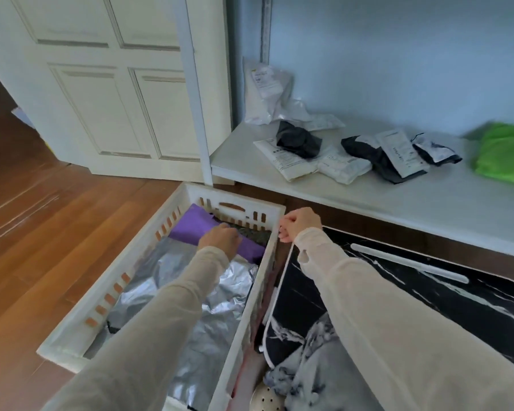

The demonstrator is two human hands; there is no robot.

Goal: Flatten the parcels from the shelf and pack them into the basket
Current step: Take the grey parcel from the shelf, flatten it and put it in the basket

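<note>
My left hand [218,237] lies on the purple parcel [190,225] at the far end of the white basket [238,199], fingers bent over it; I cannot tell whether it grips. My right hand [298,223], fingers curled, sits at the basket's far corner, its hold unclear. A silver parcel [211,295] lies nearer me in the basket. Other parcels [297,139] lie scattered on the shelf [398,203] beyond.

White basket [238,198] holds a purple parcel [196,225] and a silver parcel [220,307]. The white shelf [398,209] carries white parcels [264,84], black parcels [298,139] and a bright green parcel [505,152]. The floor [57,232] is reddish-brown wood.
</note>
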